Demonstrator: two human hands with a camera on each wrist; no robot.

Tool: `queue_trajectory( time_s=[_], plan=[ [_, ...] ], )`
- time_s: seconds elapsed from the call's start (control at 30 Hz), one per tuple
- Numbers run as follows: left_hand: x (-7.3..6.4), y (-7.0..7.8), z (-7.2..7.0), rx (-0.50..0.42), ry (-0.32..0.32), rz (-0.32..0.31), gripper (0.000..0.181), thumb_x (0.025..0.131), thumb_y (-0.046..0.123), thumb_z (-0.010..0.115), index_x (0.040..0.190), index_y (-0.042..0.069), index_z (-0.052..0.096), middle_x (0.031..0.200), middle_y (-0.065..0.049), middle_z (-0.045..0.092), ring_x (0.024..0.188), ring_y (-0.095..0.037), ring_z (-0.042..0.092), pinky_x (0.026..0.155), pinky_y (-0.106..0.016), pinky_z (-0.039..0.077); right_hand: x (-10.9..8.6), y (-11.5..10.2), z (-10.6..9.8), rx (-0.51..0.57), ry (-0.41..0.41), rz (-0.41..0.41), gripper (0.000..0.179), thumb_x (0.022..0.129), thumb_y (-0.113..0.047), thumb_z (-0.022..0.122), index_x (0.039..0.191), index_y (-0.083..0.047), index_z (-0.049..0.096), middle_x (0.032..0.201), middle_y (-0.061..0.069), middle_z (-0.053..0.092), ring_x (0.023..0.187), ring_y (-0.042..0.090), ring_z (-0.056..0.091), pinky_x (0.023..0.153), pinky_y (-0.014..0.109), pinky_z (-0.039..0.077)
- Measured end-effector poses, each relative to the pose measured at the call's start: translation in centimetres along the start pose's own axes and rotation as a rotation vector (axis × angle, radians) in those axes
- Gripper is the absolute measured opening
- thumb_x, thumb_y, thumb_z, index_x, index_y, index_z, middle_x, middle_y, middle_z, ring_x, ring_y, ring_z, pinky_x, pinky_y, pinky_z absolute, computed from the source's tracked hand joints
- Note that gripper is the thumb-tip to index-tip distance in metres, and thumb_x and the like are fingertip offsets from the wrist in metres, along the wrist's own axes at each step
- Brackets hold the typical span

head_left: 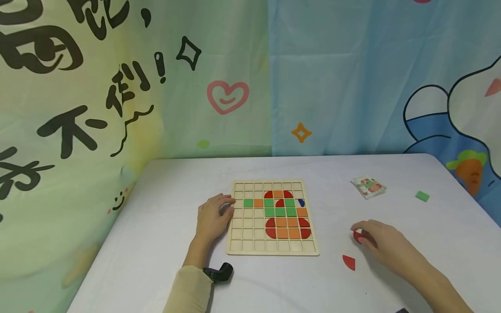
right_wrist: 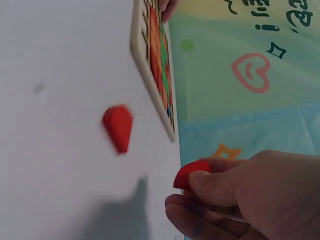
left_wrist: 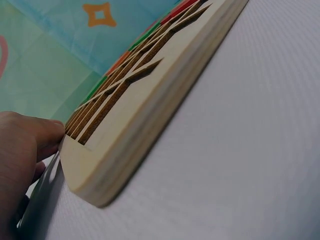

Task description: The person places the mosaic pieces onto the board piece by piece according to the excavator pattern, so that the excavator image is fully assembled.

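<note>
A wooden grid board (head_left: 248, 250) lies flat on the table, partly filled with red, orange and green pieces plus a small blue one (head_left: 301, 202). My left hand (head_left: 213, 217) rests at its left edge, fingertips touching the rim; the left wrist view shows this hand (left_wrist: 22, 155) beside the board's corner. To the right of the board, my right hand (head_left: 385, 243) pinches a red quarter-circle piece (head_left: 357, 237) between thumb and fingers. The right wrist view shows that red piece (right_wrist: 187, 175) raised above the tabletop. Another red quarter-circle piece (head_left: 349, 262) lies nearby on the table.
A small stack of printed cards (head_left: 369, 187) lies at the back right, and a green square piece (head_left: 422, 196) is farther right. A white cloth covers the table (head_left: 164, 195). Printed curtains (head_left: 235, 43) hang behind and along the left side.
</note>
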State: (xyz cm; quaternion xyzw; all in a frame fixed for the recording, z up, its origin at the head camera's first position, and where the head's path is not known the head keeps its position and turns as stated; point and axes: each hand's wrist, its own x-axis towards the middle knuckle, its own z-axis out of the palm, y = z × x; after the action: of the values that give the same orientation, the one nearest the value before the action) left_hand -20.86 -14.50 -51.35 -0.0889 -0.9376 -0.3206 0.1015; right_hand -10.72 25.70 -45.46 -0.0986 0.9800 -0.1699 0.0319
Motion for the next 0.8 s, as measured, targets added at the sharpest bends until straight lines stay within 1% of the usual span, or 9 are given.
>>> queue_trajectory(
  time_s=[0.1, 0.17, 0.33, 0.4, 0.5, 0.6, 0.67, 0.8],
  plan=[
    [0.0, -0.2, -0.2, 0.005, 0.006, 0.000, 0.023, 0.089, 0.023, 0.061, 0.111, 0.019, 0.069, 0.126, -0.001, 0.064, 0.130, -0.022, 0.048, 0.105, -0.052, 0.030, 2.0, -2.0, 0.0, 0.031, -0.013, -0.025, 0.030, 0.084, -0.009, 0.068, 0.113, -0.013, 0.066, 0.091, 0.000, 0.063, 0.080, 0.015, 0.055, 0.073, 0.037, 0.056],
    [0.1, -0.3, -0.2, 0.007, 0.004, 0.005, 0.023, 0.089, 0.023, 0.061, 0.111, 0.019, 0.069, 0.126, -0.001, 0.064, 0.130, -0.022, 0.048, 0.105, -0.053, 0.031, 3.6, -3.3, 0.1, 0.060, -0.024, -0.052, 0.030, 0.085, -0.009, 0.068, 0.114, -0.013, 0.066, 0.091, -0.001, 0.062, 0.080, 0.014, 0.054, 0.073, 0.035, 0.055],
    [0.1, -0.6, -0.3, 0.006, -0.010, 0.015, 0.024, 0.090, 0.025, 0.060, 0.112, 0.020, 0.069, 0.127, 0.000, 0.063, 0.130, -0.023, 0.047, 0.105, -0.053, 0.030, 7.7, -6.9, 0.8, 0.175, -0.046, -0.125, 0.024, 0.088, -0.013, 0.066, 0.112, -0.011, 0.066, 0.097, 0.001, 0.069, 0.084, 0.014, 0.060, 0.077, 0.035, 0.055],
    [0.0, -0.7, -0.3, 0.010, -0.007, 0.011, 0.024, 0.090, 0.025, 0.061, 0.112, 0.020, 0.069, 0.127, 0.000, 0.063, 0.131, -0.022, 0.047, 0.105, -0.053, 0.030, 9.3, -8.4, 1.4, 0.213, -0.041, -0.158, 0.022, 0.089, -0.014, 0.064, 0.111, -0.011, 0.066, 0.095, 0.000, 0.070, 0.084, 0.013, 0.061, 0.075, 0.033, 0.054],
    [0.0, -0.9, -0.2, 0.014, 0.004, 0.009, 0.023, 0.089, 0.024, 0.061, 0.111, 0.021, 0.069, 0.126, 0.001, 0.064, 0.130, -0.022, 0.048, 0.105, -0.052, 0.031, 11.4, -10.4, 2.4, 0.284, -0.024, -0.201, 0.019, 0.090, -0.014, 0.063, 0.109, -0.012, 0.067, 0.095, -0.002, 0.071, 0.087, 0.014, 0.064, 0.077, 0.033, 0.054],
    [0.1, -0.9, 0.0, 0.016, 0.006, 0.016, 0.023, 0.089, 0.024, 0.062, 0.110, 0.021, 0.069, 0.126, 0.001, 0.064, 0.130, -0.022, 0.048, 0.104, -0.053, 0.032, 12.9, -12.1, 3.7, 0.363, 0.004, -0.208, 0.017, 0.090, -0.013, 0.063, 0.106, -0.013, 0.069, 0.098, -0.002, 0.070, 0.093, 0.017, 0.065, 0.081, 0.035, 0.054],
    [0.1, -0.7, 0.1, 0.007, 0.000, 0.017, 0.024, 0.089, 0.024, 0.061, 0.111, 0.020, 0.069, 0.127, 0.001, 0.063, 0.130, -0.023, 0.048, 0.104, -0.053, 0.031, 13.6, -12.9, 4.5, 0.395, 0.027, -0.212, 0.016, 0.090, -0.013, 0.064, 0.104, -0.012, 0.070, 0.099, -0.001, 0.070, 0.094, 0.018, 0.065, 0.083, 0.036, 0.054],
    [0.1, -0.4, 0.1, -0.009, -0.001, 0.011, 0.024, 0.089, 0.024, 0.061, 0.111, 0.020, 0.069, 0.127, 0.001, 0.063, 0.130, -0.022, 0.048, 0.104, -0.053, 0.031, 14.4, -14.1, 5.9, 0.409, 0.064, -0.201, 0.016, 0.088, -0.014, 0.066, 0.103, -0.013, 0.072, 0.101, -0.001, 0.069, 0.094, 0.016, 0.064, 0.085, 0.036, 0.053]
  ],
)
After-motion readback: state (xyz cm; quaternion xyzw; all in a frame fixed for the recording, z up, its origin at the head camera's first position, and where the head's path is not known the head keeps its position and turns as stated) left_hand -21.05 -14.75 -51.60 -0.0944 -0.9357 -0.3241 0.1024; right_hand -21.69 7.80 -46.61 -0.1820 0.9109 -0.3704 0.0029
